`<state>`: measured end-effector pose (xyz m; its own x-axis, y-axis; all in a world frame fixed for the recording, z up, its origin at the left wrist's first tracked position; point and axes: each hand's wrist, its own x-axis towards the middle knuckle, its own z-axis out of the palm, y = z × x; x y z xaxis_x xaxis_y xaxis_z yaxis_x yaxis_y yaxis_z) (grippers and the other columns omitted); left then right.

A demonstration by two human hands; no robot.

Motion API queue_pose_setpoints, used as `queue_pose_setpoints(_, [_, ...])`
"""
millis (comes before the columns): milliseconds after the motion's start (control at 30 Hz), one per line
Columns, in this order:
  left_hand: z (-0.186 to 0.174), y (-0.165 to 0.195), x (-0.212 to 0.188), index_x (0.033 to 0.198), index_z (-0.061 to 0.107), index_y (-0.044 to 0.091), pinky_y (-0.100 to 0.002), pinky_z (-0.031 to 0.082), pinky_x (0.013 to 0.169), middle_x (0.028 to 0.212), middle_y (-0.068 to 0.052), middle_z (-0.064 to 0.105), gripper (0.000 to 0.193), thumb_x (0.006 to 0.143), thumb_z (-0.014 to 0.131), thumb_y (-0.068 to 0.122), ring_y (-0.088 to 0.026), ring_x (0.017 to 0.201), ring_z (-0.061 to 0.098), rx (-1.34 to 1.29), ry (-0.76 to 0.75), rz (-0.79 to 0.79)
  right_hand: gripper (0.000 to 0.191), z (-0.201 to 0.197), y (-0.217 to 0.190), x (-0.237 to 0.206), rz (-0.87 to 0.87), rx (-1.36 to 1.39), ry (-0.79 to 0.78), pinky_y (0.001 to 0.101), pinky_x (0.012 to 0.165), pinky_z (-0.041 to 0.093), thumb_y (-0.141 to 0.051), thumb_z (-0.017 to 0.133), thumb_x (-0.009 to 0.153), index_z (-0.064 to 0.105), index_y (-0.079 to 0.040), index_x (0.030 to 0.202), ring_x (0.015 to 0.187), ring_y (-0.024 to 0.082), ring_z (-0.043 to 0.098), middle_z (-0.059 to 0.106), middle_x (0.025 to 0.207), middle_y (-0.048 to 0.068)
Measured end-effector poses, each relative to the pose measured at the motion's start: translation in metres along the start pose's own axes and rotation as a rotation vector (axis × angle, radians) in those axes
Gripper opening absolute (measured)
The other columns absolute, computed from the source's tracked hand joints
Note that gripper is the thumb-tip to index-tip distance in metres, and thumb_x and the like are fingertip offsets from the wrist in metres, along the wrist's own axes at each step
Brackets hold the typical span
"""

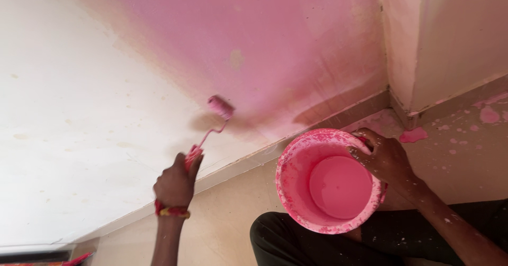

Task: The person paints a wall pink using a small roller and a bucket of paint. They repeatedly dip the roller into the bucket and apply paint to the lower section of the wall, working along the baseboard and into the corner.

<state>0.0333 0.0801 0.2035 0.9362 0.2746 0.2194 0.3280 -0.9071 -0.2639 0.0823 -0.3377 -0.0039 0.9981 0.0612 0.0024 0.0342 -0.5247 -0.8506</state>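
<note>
Left hand [176, 184], lower centre-left, closed round handle of roller [220, 107]; roller head against wall [79, 112] at edge of pink patch, mid-frame. Right hand [385, 159] clamped on rim of bucket [296, 176], centre-right, tilted against knee [286, 239], pink paint inside. Risks: spill if bucket tips further; drips onto spattered floor [465, 155]; uneven edge where pink meets bare wall.

left hand [175, 184]: raised, fist closed, arm extended | right hand [385, 159]: fingers curled, gripping, forearm bent
</note>
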Motion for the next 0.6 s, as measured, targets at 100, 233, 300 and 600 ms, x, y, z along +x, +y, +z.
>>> queue_pose_setpoints(100, [0.001,0.027,0.011,0.102,0.06,0.014,-0.051,0.055,0.052,0.067,-0.017,0.071,0.053,0.098,0.05,0.065,-0.039,0.063,0.071,-0.082,0.036,0.104,0.043,0.0,0.001,0.0,0.007,0.059,-0.005,0.0391,0.071,0.06,-0.031,0.076,0.085,0.068,-0.013,0.123,0.075,0.025,0.078,0.08,0.094,0.011])
queue_pose_setpoints(233, [0.008,0.105,0.031,0.102,0.06,0.011,-0.048,0.055,0.05,0.065,-0.014,0.07,0.056,0.098,0.049,0.066,-0.035,0.059,0.072,-0.269,0.107,0.288,0.041,-0.002,0.001,0.0,0.022,0.063,-0.023,0.0384,0.073,0.06,-0.031,0.075,0.086,0.068,-0.014,0.123,0.079,0.023,0.079,0.08,0.098,0.01])
queue_pose_setpoints(300, [0.007,0.154,0.041,0.103,0.06,0.012,-0.047,0.055,0.046,0.063,-0.015,0.069,0.058,0.097,0.048,0.069,-0.035,0.058,0.072,-0.301,0.126,0.334,0.041,-0.003,-0.001,0.0,0.0,0.093,-0.005,0.0378,0.073,0.06,-0.03,0.075,0.086,0.068,-0.013,0.123,0.08,0.022,0.078,0.08,0.1,0.011])
queue_pose_setpoints(600, [0.0,0.176,0.053,0.101,0.06,0.012,-0.047,0.053,0.047,0.062,-0.012,0.069,0.056,0.098,0.049,0.066,-0.033,0.057,0.07,-0.338,0.167,0.415,0.041,-0.004,-0.003,0.0,0.002,0.114,-0.033,0.0364,0.069,0.059,-0.03,0.074,0.086,0.068,-0.015,0.123,0.072,0.022,0.078,0.081,0.094,0.008])
